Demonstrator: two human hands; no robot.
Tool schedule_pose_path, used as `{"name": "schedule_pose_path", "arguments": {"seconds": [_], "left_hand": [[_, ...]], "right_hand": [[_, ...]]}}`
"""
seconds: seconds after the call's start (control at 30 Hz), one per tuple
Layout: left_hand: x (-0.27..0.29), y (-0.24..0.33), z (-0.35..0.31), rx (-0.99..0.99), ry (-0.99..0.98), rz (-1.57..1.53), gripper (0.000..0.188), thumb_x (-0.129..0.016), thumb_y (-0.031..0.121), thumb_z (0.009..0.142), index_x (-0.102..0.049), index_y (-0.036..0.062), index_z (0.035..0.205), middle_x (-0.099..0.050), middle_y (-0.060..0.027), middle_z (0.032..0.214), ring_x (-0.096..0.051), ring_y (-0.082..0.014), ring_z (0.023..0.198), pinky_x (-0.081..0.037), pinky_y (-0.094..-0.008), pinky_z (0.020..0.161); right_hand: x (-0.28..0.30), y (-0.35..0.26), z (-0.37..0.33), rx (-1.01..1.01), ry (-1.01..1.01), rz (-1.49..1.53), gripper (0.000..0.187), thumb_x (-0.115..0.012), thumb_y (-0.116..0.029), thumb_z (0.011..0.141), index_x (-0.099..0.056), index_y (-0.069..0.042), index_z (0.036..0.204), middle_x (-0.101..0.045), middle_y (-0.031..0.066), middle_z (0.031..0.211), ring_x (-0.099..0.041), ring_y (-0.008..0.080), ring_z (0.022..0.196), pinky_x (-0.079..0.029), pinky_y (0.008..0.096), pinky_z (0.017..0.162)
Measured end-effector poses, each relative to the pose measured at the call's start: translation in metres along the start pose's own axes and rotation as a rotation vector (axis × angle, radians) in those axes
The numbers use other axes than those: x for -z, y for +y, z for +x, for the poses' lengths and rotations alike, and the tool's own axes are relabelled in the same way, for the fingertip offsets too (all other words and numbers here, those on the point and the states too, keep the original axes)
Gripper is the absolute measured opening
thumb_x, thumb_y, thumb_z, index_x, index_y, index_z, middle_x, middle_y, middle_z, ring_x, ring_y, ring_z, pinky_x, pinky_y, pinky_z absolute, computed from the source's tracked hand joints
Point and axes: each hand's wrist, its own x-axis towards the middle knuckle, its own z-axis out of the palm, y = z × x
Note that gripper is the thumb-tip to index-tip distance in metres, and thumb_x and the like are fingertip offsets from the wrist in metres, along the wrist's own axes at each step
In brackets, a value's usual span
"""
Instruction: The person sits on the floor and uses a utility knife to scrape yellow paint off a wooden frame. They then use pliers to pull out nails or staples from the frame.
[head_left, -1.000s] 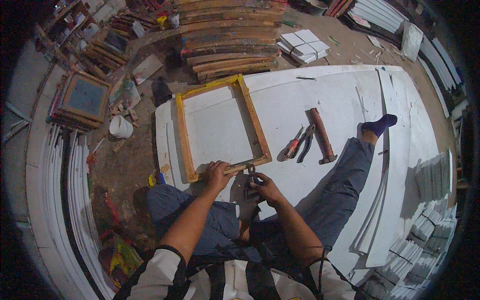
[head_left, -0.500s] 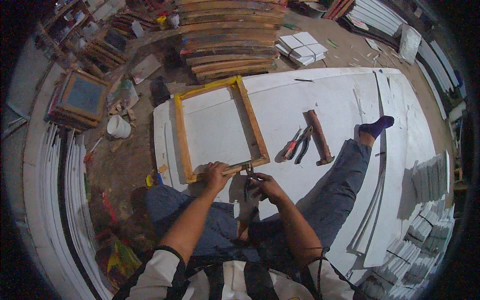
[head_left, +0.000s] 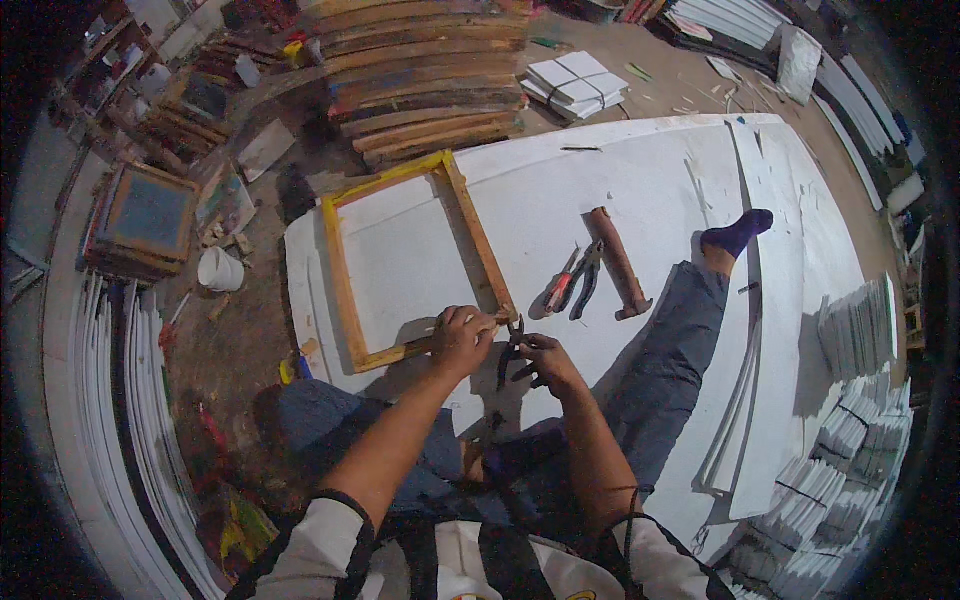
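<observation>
A wooden frame (head_left: 342, 285) with yellow paint along its far rail lies on a white sheet (head_left: 650, 180) in front of me. My left hand (head_left: 463, 338) is wrapped over its near rail, toward the right corner, fingers closed on the wood. In my right hand (head_left: 548, 363) is a pair of dark pliers (head_left: 515, 336), jaws up against the frame's near right corner. Whether the jaws grip anything there is too small to tell. To the right lie a red-handled tool (head_left: 557, 290), black-handled pliers (head_left: 586, 284) and a hammer (head_left: 622, 265).
My outstretched leg (head_left: 675, 340) bounds the right side. Beyond it are long white strips (head_left: 755, 400) and tied white bundles (head_left: 845, 430). A stack of wooden frames (head_left: 425, 80) rises at the back. On the left stand a white bucket (head_left: 220, 270) and more white strips (head_left: 100, 400).
Both hands have shifted right along the near rail, and the pliers now meet the frame closer to its corner. The whole view has swung slightly.
</observation>
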Motion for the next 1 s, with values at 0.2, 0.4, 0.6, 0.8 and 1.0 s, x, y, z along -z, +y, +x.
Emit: {"name": "schedule_pose_path", "arguments": {"seconds": [0.2, 0.4, 0.6, 0.8, 1.0], "left_hand": [[-0.02, 0.016, 0.038, -0.067, -0.05, 0.182, 0.021, -0.073, 0.031, 0.092, -0.074, 0.0136, 0.104, -0.065, -0.0078, 0.117, -0.056, -0.0315, 0.117, -0.045, -0.0501, 0.101], [-0.034, 0.003, 0.046, -0.249, -0.114, 0.324, 0.021, -0.069, 0.026, 0.091, -0.073, 0.0086, 0.103, -0.063, -0.013, 0.118, -0.055, -0.0327, 0.119, -0.044, -0.0513, 0.103], [-0.038, 0.026, 0.063, -0.1, -0.275, 0.471, 0.032, -0.073, 0.023, 0.084, -0.07, -0.0013, 0.105, -0.059, -0.0178, 0.124, -0.053, -0.0355, 0.123, -0.042, -0.0502, 0.105], [-0.024, 0.038, 0.07, 0.071, -0.299, 0.387, 0.037, -0.073, 0.022, 0.086, -0.069, -0.0029, 0.112, -0.058, -0.0187, 0.125, -0.054, -0.0361, 0.12, -0.042, -0.05, 0.101], [-0.031, 0.012, 0.02, -0.147, -0.093, 0.507, 0.037, -0.067, 0.025, 0.091, -0.066, -0.0001, 0.117, -0.06, -0.0172, 0.121, -0.056, -0.0351, 0.116, -0.045, -0.05, 0.097]], "right_hand": [[0.019, 0.008, 0.002, 0.03, 0.074, 0.124, 0.034, -0.063, -0.023, 0.103, -0.061, -0.004, 0.131, -0.075, 0.0116, 0.112, -0.069, 0.0217, 0.067, -0.049, 0.0335, 0.05], [0.016, 0.0, -0.005, 0.039, 0.101, 0.198, 0.035, -0.071, -0.024, 0.098, -0.066, 0.0, 0.123, -0.074, 0.0104, 0.099, -0.069, 0.0201, 0.069, -0.053, 0.0335, 0.054], [0.016, 0.011, 0.004, 0.06, 0.056, 0.171, 0.033, -0.064, -0.022, 0.102, -0.064, -0.004, 0.128, -0.076, 0.0095, 0.109, -0.068, 0.0226, 0.066, -0.051, 0.0368, 0.055], [0.014, 0.017, 0.01, 0.056, 0.036, 0.172, 0.032, -0.065, -0.022, 0.101, -0.065, -0.004, 0.128, -0.076, 0.01, 0.108, -0.07, 0.023, 0.067, -0.05, 0.0367, 0.054], [0.007, 0.01, 0.005, 0.021, -0.02, 0.103, 0.032, -0.066, -0.024, 0.101, -0.065, -0.005, 0.127, -0.075, 0.0102, 0.109, -0.07, 0.0211, 0.07, -0.053, 0.0354, 0.055]]}}
